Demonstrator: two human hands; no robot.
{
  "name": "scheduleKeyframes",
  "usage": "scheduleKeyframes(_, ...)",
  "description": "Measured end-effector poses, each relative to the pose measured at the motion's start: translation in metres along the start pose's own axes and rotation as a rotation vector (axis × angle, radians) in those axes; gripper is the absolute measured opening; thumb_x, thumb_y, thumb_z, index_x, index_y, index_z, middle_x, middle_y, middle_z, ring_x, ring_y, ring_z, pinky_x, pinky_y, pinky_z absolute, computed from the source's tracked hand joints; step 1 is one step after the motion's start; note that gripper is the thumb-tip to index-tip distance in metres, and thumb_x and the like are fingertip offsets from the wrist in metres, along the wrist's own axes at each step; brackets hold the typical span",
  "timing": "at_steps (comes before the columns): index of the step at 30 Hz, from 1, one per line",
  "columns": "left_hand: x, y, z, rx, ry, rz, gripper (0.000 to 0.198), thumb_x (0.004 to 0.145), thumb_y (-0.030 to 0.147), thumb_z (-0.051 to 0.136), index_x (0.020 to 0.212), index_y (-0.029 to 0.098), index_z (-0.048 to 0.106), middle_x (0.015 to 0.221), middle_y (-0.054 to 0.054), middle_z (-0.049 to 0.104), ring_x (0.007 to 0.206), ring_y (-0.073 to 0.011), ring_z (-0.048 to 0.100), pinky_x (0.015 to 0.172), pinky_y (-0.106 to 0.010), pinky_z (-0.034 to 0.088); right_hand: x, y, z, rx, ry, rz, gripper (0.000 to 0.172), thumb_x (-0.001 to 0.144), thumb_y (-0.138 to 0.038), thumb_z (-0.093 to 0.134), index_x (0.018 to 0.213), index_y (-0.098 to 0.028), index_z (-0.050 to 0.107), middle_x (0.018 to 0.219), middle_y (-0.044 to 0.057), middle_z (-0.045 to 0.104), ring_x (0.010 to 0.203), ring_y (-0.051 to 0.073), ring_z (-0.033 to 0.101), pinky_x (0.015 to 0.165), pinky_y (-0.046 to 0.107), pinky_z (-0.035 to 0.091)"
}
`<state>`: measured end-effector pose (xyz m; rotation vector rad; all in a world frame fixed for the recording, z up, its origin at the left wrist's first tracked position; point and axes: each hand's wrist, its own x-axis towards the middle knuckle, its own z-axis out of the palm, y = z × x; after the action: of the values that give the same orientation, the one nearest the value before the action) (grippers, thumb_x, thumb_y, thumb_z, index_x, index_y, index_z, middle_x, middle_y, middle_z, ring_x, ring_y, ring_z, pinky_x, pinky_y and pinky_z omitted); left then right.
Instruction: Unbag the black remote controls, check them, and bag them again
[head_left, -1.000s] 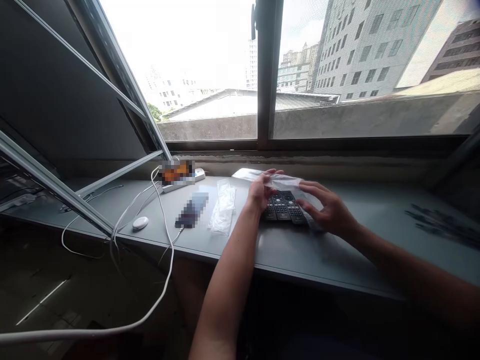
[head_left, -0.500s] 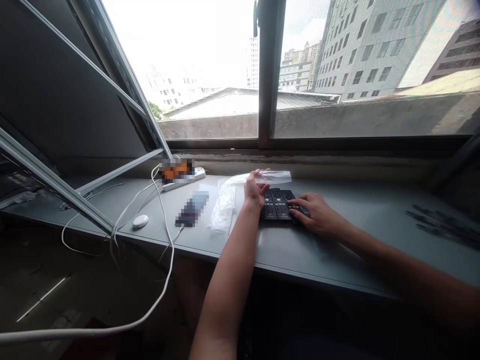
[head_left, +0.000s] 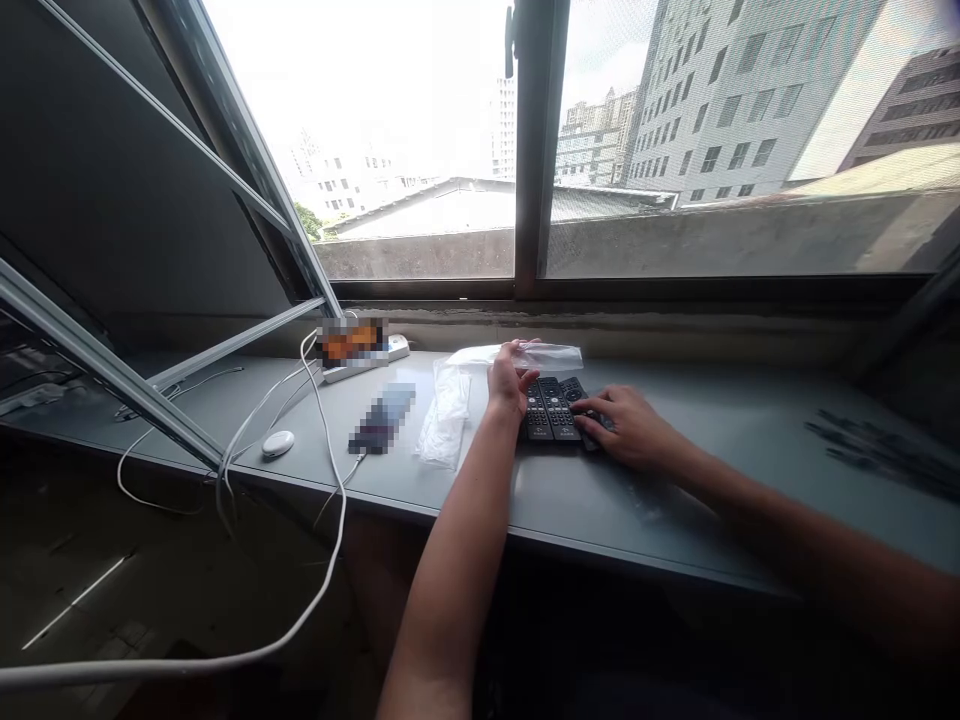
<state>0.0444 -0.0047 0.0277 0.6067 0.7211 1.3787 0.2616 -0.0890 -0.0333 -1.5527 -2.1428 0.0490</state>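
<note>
Three black remote controls lie side by side on the grey ledge under the window. My left hand is closed on the edge of a clear plastic bag held just above the remotes' far ends. My right hand rests on the rightmost remote, fingers curled around its near end. A second clear plastic bag lies flat to the left of my left hand.
A blurred phone with a cable, a white round puck, a power strip and white cables occupy the ledge's left part. Slanted metal frame bars cross at left. Dark items lie at far right.
My left hand has lifted the plastic bag off the remotes and pulled it back toward the window. My right hand has moved from the bag onto the rightmost remote.
</note>
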Motion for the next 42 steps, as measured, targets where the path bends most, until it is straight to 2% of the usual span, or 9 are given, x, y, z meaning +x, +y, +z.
scheduleKeyframes(7, 0.003, -0.002, -0.002, 0.003, -0.010, 0.005, 0.023, 0.104, 0.039, 0.066, 0.108, 0.018, 0.075, 0.119, -0.011, 0.088, 0.083, -0.0145, 0.075, 0.056, -0.018, 0.051, 0.008, 0.004, 0.002, -0.024, -0.038, -0.043, 0.047, 0.115, -0.052, 0.052, 0.138, -0.031, 0.088, 0.119, 0.016, 0.082, 0.124, 0.041, 0.069, 0.115, 0.061, 0.054)
scheduleKeyframes(12, 0.005, -0.003, -0.003, -0.028, 0.009, 0.007, 0.031, 0.108, 0.046, 0.065, 0.111, 0.017, 0.075, 0.117, -0.013, 0.087, 0.084, -0.0158, 0.076, 0.055, -0.019, 0.052, 0.009, 0.005, 0.000, 0.049, -0.046, 0.007, 0.048, 0.113, -0.052, 0.056, 0.139, -0.028, 0.088, 0.127, 0.017, 0.084, 0.132, 0.042, 0.068, 0.115, 0.059, 0.053)
scheduleKeyframes(17, 0.005, -0.004, -0.003, -0.029, 0.008, 0.010, 0.032, 0.111, 0.045, 0.061, 0.111, 0.017, 0.076, 0.115, -0.013, 0.087, 0.085, -0.0169, 0.077, 0.055, -0.019, 0.053, 0.011, 0.006, -0.005, 0.152, -0.007, 0.040, 0.042, 0.110, -0.053, 0.062, 0.126, -0.027, 0.091, 0.121, 0.014, 0.086, 0.121, 0.039, 0.075, 0.110, 0.053, 0.056)
scheduleKeyframes(26, 0.004, -0.002, -0.002, -0.036, 0.019, -0.005, 0.034, 0.111, 0.045, 0.062, 0.118, 0.016, 0.077, 0.117, -0.014, 0.086, 0.086, -0.0172, 0.077, 0.056, -0.020, 0.054, 0.007, -0.009, -0.017, 0.218, 0.046, 0.085, 0.037, 0.109, -0.050, 0.062, 0.114, -0.026, 0.090, 0.118, 0.013, 0.085, 0.109, 0.036, 0.078, 0.098, 0.050, 0.059)
scheduleKeyframes(32, 0.001, 0.000, -0.001, -0.036, 0.021, -0.008, 0.032, 0.112, 0.044, 0.060, 0.114, 0.016, 0.076, 0.117, -0.014, 0.086, 0.086, -0.0176, 0.078, 0.056, -0.021, 0.054, 0.005, -0.012, -0.033, 0.312, 0.167, 0.141, 0.032, 0.106, -0.051, 0.068, 0.112, -0.026, 0.087, 0.117, 0.012, 0.085, 0.107, 0.035, 0.079, 0.096, 0.049, 0.061)
scheduleKeyframes(34, 0.000, 0.001, 0.000, -0.031, 0.026, -0.006, 0.032, 0.113, 0.044, 0.059, 0.111, 0.016, 0.075, 0.117, -0.014, 0.086, 0.084, -0.0168, 0.077, 0.055, -0.020, 0.054, 0.004, -0.014, -0.040, 0.399, 0.174, 0.200, 0.034, 0.105, -0.056, 0.072, 0.112, -0.026, 0.086, 0.116, 0.012, 0.085, 0.105, 0.035, 0.080, 0.092, 0.048, 0.063)
scheduleKeyframes(37, 0.000, 0.001, 0.000, -0.025, 0.027, -0.006, 0.032, 0.113, 0.044, 0.058, 0.111, 0.017, 0.074, 0.116, -0.013, 0.086, 0.083, -0.0161, 0.077, 0.055, -0.020, 0.054, 0.004, -0.020, -0.048, 0.675, 0.123, 0.342, 0.038, 0.101, -0.061, 0.082, 0.113, -0.025, 0.083, 0.105, 0.010, 0.085, 0.092, 0.032, 0.082, 0.078, 0.042, 0.067)
scheduleKeyframes(40, 0.000, 0.002, 0.000, -0.030, 0.028, -0.007, 0.032, 0.113, 0.045, 0.058, 0.113, 0.017, 0.075, 0.114, -0.012, 0.086, 0.083, -0.0161, 0.077, 0.055, -0.019, 0.054, 0.005, -0.025, -0.050, 1.042, 0.120, 0.459, 0.036, 0.092, -0.050, 0.096, 0.110, -0.025, 0.079, 0.103, 0.008, 0.083, 0.087, 0.029, 0.086, 0.071, 0.039, 0.071)
scheduleKeyframes(42, 0.000, 0.002, 0.000, -0.037, 0.026, -0.006, 0.032, 0.113, 0.045, 0.059, 0.114, 0.016, 0.075, 0.114, -0.013, 0.086, 0.084, -0.0166, 0.077, 0.055, -0.020, 0.054, 0.006, -0.026, -0.049, 1.204, 0.144, 0.505, 0.038, 0.085, -0.039, 0.103, 0.107, -0.024, 0.076, 0.104, 0.007, 0.081, 0.085, 0.029, 0.087, 0.069, 0.040, 0.074)
